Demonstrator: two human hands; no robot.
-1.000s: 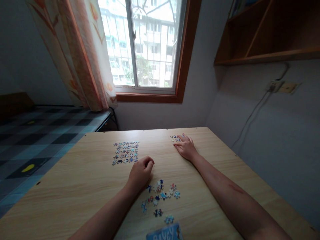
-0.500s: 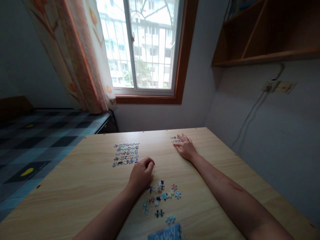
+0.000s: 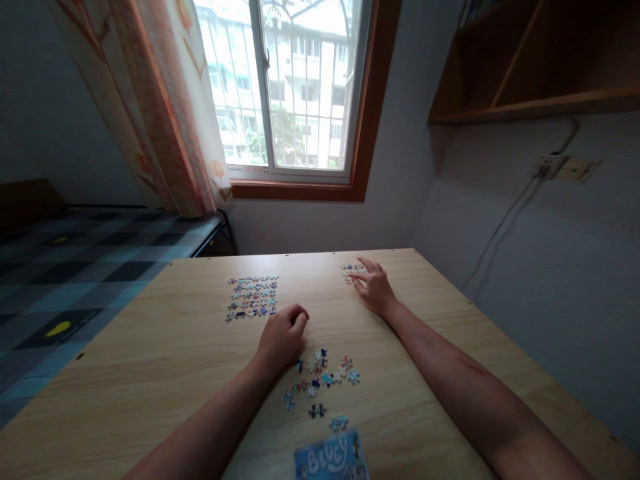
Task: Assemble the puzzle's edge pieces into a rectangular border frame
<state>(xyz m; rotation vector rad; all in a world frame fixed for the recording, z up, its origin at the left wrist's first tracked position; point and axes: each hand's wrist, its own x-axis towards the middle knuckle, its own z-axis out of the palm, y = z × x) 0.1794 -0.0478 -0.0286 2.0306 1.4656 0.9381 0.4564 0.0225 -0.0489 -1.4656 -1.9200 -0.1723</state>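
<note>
My right hand (image 3: pixel 373 287) reaches over a small group of puzzle pieces (image 3: pixel 345 271) near the table's far edge. Its fingers are spread, with fingertips at the pieces and partly covering them. My left hand (image 3: pixel 283 331) rests curled on the table, thumb against the bent fingers; whether anything is inside is hidden. To its left, puzzle pieces (image 3: pixel 253 298) lie in several neat rows. Loose puzzle pieces (image 3: pixel 327 379) are scattered beside my left wrist, toward me. Closest to me is a blue box (image 3: pixel 331 458) lettered "BLUEY", cut off by the bottom of the view.
The pale wooden table (image 3: pixel 165 347) has a far edge short of the wall. A bed with a checked cover (image 3: pixel 115 240) stands on the left. Above is a window (image 3: pixel 300 100) with a curtain (image 3: pixel 165 113). At right hang a shelf (image 3: pixel 540 110) and a plugged-in cable (image 3: pixel 505 223).
My right hand has lifted slightly, its fingers spreading wider and uncovering more of the small group. My left hand stays in place. The view has tipped down, showing more of the box.
</note>
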